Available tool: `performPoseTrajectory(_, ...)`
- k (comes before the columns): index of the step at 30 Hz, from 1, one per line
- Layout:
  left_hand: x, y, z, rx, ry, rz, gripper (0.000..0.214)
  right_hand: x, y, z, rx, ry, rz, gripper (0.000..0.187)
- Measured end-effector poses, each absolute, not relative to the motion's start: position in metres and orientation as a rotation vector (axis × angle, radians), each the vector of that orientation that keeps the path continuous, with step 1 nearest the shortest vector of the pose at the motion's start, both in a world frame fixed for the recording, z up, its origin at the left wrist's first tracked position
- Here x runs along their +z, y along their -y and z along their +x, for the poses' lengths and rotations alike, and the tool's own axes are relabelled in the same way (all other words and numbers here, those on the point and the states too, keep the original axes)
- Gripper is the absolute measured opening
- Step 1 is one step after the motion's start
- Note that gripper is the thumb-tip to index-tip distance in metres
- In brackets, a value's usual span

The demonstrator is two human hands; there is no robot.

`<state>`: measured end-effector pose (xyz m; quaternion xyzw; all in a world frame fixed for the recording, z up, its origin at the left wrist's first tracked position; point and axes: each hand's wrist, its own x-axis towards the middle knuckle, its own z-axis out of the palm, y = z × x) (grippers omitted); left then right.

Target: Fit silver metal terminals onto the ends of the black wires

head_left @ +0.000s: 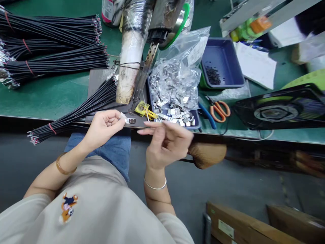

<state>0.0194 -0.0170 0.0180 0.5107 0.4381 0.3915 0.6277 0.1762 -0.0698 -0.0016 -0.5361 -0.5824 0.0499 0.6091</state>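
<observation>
My left hand (105,125) pinches a metal USB plug (131,120) at its pale rear end, over the table's front edge. The plug's bare metal tip points right. A bundle of black cables (78,108), tied with a red band, lies beside and behind that hand, its near end sticking out past the edge. My right hand (169,144) is slightly blurred, its fingers stretched leftward and apart, with nothing visible in them. Just beyond it is a blue tray (196,124) of loose metal plug shells (175,113), under a clear bag (175,76) of more shells.
A wrapped pipe (129,67) and a metal strip tool (147,71) stand behind my hands, near a yellow cutter (149,113). Orange-handled scissors (219,111), a blue bin (223,61) and a black fan (279,110) lie rightward. Banded cable bundles (58,61) fill the left.
</observation>
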Motion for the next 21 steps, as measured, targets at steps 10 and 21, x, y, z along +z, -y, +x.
performPoseTrajectory(10,0.019,0.016,0.034,1.034,-1.182,1.418,0.021,-0.006,0.054,0.166,-0.001,1.585,-1.308,0.012)
performPoseTrajectory(21,0.026,0.014,0.033,1.108,-1.176,1.519,0.017,0.000,0.050,0.165,0.058,1.565,-1.287,0.012)
